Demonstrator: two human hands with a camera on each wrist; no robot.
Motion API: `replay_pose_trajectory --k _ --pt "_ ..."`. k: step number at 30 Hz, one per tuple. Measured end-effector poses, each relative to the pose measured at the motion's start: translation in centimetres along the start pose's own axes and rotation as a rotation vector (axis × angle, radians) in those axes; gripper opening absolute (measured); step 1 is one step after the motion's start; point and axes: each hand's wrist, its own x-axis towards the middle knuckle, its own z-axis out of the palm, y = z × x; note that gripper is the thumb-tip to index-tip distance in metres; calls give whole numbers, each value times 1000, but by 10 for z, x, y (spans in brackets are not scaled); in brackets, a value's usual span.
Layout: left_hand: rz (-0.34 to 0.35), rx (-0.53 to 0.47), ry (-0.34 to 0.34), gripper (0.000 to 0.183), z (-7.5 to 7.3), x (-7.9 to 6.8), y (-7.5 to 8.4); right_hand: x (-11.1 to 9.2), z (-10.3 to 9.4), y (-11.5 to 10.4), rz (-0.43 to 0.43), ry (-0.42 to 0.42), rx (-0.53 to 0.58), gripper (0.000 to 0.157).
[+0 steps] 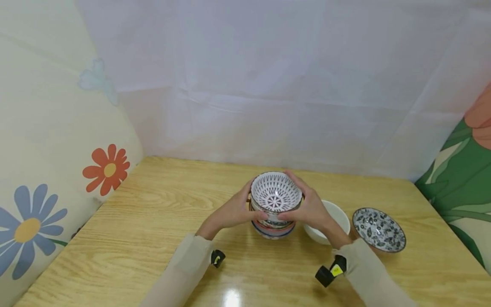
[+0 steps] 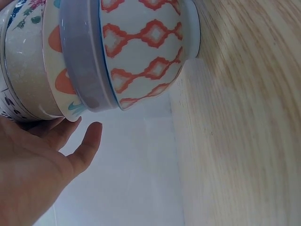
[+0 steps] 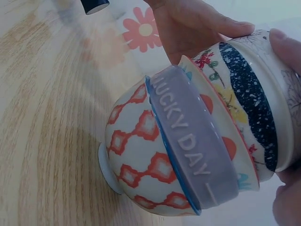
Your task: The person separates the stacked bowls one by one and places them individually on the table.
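Note:
A stack of nested bowls stands on the wooden table in the middle of the head view. Its top bowl is white inside with dark radiating marks. My left hand and right hand grip this bowl from opposite sides, thumbs on its near side. Lowest in the stack is a bowl with red diamond shapes, its foot at the tabletop. Above it come a greyish-purple bowl lettered LUCKY DAY, a cream bowl with orange spots and a flowered bowl with a dark speckled band.
Right of the stack, a plain white bowl sits partly behind my right forearm. Farther right lies a black-and-white patterned bowl, tilted. White cloth hangs behind the table, and flower-printed cloth is at the left.

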Motion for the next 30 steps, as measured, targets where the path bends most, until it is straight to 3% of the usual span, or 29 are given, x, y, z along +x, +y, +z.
replay_pose_trajectory --k 12,23,30 --pt "10 -12 9 109 -2 0 -1 1 4 -1 -45 22 -16 108" --pt "23 -21 -5 109 0 -4 -4 0 7 1 -14 27 -32 107" --pt "17 -18 6 109 1 -1 0 -1 -1 -6 -58 73 -68 107"
